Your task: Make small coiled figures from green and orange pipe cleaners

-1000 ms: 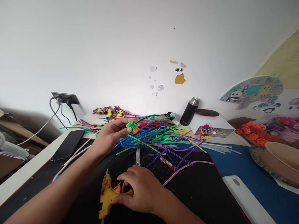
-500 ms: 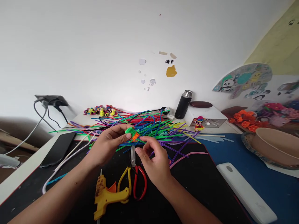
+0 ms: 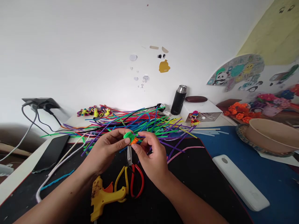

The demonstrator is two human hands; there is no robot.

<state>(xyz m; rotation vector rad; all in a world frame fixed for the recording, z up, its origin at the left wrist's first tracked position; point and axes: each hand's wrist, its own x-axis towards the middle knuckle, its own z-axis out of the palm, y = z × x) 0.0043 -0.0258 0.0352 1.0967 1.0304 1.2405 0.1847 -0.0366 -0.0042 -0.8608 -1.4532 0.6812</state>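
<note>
Small fuzzy green-and-orange piece (image 3: 129,136), up near multicoloured pipe-cleaner heap (image 3: 149,123): left hand (image 3: 106,151) pinches green part; right hand (image 3: 154,155) half-curled at orange end, grip unclear. Probably light, squashable; hold green edge gently.

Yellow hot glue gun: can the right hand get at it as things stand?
Probably yes: the glue gun lies with its grip uncovered, pointing rightward. The right hand would first leave the green-and-orange pipe-cleaner piece and clear the red handles.
</note>
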